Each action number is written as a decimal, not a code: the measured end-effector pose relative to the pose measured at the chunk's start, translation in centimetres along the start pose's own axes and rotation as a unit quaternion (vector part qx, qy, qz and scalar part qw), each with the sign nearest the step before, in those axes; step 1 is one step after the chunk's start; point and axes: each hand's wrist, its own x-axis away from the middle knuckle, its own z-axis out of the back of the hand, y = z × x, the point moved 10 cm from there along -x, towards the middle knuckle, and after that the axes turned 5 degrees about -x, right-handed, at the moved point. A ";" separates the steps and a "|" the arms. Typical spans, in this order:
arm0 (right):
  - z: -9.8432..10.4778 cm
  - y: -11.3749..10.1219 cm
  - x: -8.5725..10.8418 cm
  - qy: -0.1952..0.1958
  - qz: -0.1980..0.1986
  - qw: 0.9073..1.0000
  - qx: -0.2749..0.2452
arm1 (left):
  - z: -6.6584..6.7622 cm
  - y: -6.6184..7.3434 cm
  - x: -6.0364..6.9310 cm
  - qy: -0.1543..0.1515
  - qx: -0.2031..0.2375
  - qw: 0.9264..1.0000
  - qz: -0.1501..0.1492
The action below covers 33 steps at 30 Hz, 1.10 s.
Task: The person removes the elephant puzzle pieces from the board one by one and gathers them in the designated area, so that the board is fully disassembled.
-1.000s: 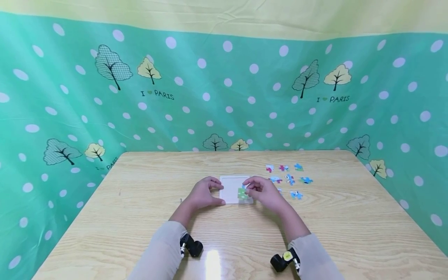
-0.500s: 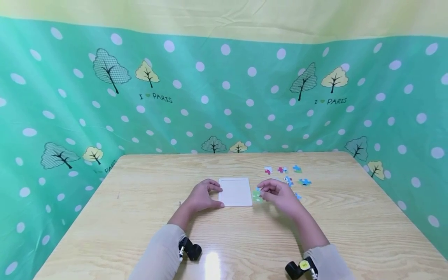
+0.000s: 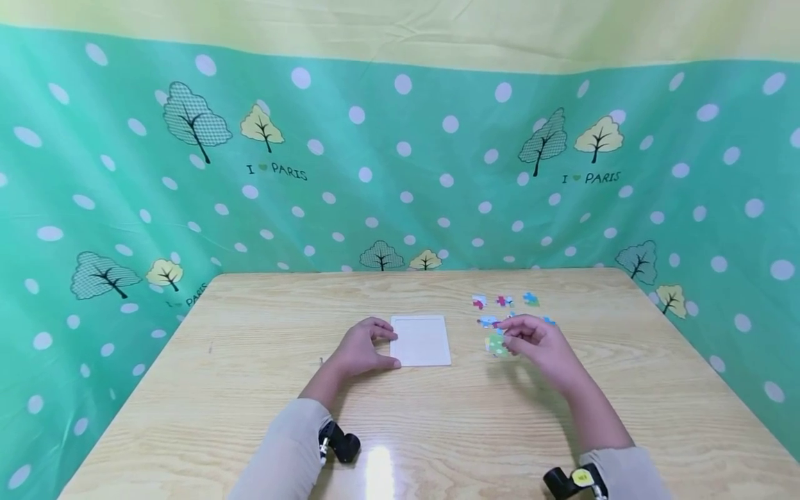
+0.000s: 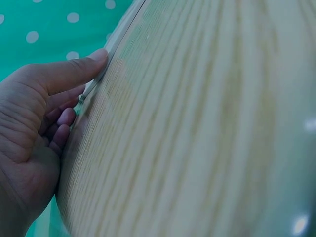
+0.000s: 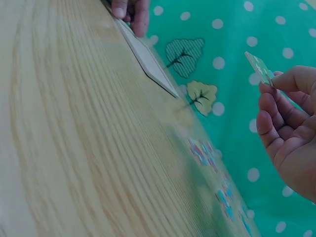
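Observation:
A flat white square puzzle tray (image 3: 421, 342) with a thin raised border lies on the table. At its left side my left hand (image 3: 364, 348) holds the edge, thumb at the near corner and fingers farther up. In the left wrist view the thumb of the left hand (image 4: 54, 84) lies along the tray's rim (image 4: 117, 42). Right of the tray, my right hand (image 3: 546, 351) pinches a green puzzle piece (image 3: 496, 344) with pale spots. The right wrist view has this piece (image 5: 259, 68) between thumb and fingers, raised above the table.
Loose puzzle pieces in blue, red and white lie right of the tray, among them a red-and-white piece (image 3: 479, 301) and a blue-green piece (image 3: 530, 298). Several are partly hidden by the right hand. A green dotted curtain (image 3: 400, 173) hangs behind the wooden table (image 3: 281, 305).
My right hand has carried the green puzzle piece from above the tray rightward to the loose pieces. The left hand has stayed at the tray's left edge.

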 end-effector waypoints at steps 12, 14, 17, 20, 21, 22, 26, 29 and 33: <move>5.0 0.9 1.7 0.057 -0.012 0.998 0.029 | 0.0 0.0 0.1 -0.002 0.002 1.000 -0.002; 5.5 1.1 1.9 0.058 -0.011 0.998 0.034 | 0.0 0.0 0.0 -0.001 0.004 1.000 -0.001; 6.1 1.5 2.2 0.061 -0.013 0.997 0.044 | 0.0 0.0 0.0 -0.003 0.006 1.000 0.000; 6.8 1.8 2.4 0.065 -0.017 0.996 0.055 | 0.0 0.0 0.0 -0.004 0.004 1.000 0.001; 7.1 2.0 2.5 0.067 -0.019 0.996 0.058 | 0.0 0.0 0.0 -0.003 0.003 1.000 0.002; 7.3 2.1 2.5 0.069 -0.021 0.996 0.062 | 0.0 0.0 0.0 -0.004 0.003 1.000 0.003; 8.3 2.7 2.4 0.072 -0.029 0.994 0.081 | 0.0 -0.1 0.0 -0.002 0.001 1.000 0.005; 9.0 3.3 2.2 0.077 -0.038 0.991 0.099 | 0.0 -0.1 0.0 -0.001 0.001 1.000 0.005; 9.7 4.5 2.0 0.078 -0.068 0.988 0.111 | -0.1 -0.1 0.1 -0.002 -0.002 1.000 0.006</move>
